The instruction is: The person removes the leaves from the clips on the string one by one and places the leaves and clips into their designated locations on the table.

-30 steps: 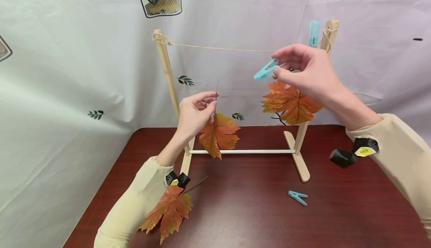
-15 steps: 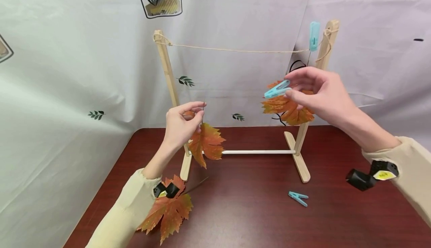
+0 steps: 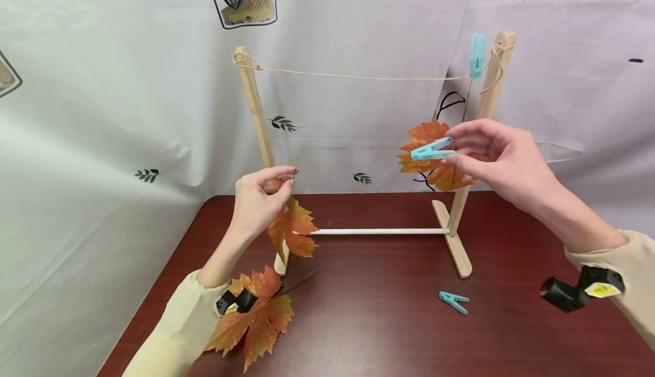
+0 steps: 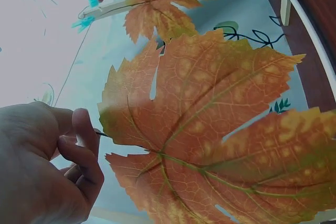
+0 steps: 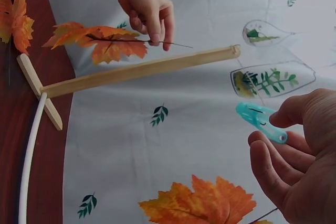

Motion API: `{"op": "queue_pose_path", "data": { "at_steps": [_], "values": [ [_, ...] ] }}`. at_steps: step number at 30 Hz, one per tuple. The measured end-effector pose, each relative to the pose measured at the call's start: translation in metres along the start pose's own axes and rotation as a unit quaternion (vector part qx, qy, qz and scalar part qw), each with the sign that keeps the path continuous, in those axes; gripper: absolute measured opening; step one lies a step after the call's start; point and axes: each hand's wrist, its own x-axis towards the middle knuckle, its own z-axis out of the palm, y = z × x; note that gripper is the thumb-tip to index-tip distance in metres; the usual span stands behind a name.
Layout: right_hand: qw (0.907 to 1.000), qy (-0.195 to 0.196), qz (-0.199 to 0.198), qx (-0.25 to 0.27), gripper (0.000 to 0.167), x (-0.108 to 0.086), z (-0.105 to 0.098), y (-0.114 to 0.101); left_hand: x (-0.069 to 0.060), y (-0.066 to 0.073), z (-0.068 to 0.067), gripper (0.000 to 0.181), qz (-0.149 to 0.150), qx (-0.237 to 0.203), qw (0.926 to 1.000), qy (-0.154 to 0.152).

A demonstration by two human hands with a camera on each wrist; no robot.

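My left hand (image 3: 261, 201) pinches the thin stem of an orange maple leaf (image 3: 294, 230), which hangs below the fingers by the left post. In the left wrist view that leaf (image 4: 210, 129) fills much of the picture. My right hand (image 3: 504, 164) holds a light-blue clothespin (image 3: 431, 149) between thumb and fingers, its tip pointing left. Behind it, a second leaf (image 3: 425, 132) hangs from the string (image 3: 358, 76) by another blue clothespin (image 3: 477, 56) near the right post. The right wrist view shows the held clothespin (image 5: 260, 121) apart from the string.
A wooden frame with a left post (image 3: 251, 98), a right post (image 3: 493, 81) and a white crossbar (image 3: 384, 231) stands on the dark red table (image 3: 368, 320). One more leaf (image 3: 261, 314) lies at the front left, partly under the left forearm. A loose blue clothespin (image 3: 453, 302) lies at the right.
My left hand has moved left and down with its leaf, away from the string. My right hand has moved right and down with the clothespin, uncovering the hanging leaf's clip and stem.
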Motion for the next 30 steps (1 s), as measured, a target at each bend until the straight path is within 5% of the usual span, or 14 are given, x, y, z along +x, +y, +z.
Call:
{"op": "queue_pose_path", "data": {
  "at_steps": [6, 13, 30],
  "values": [
    [0.9995, -0.004, 0.019, 0.025, 0.031, -0.01, 0.0, 0.007, -0.007, -0.003, -0.006, 0.023, 0.005, 0.03, 0.9995, -0.007],
    [0.999, 0.008, 0.045, -0.003, 0.032, -0.024, -0.001, 0.016, -0.013, -0.006, -0.015, 0.024, 0.011, 0.062, 0.998, -0.012],
    [0.9922, -0.012, 0.082, 0.094, 0.031, -0.062, 0.003, 0.06, -0.03, -0.023, -0.022, 0.022, 0.047, 0.14, 0.9883, -0.038]
  ]
}}
